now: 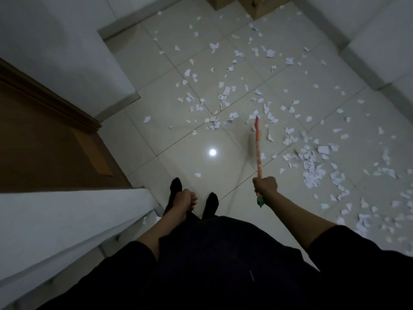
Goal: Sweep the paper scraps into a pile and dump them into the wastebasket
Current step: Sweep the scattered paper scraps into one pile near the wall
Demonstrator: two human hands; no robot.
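- Gripping: our left hand hangs loosely curled and holds nothing; our right hand is fisted round the broom handle, near its green end.
- Paper scraps lie scattered ahead, thickest at right.
- We judge short, low strokes toward that cluster best.
- Glossy tiled floor; brown door left, white walls right; no wastebasket in view.

The broom head is a motion-blurred smear against the floor, its shape unreadable. Paper scraps run past the floor's right edge, cut off. 2 cardboard boxes are cropped at the top edge.
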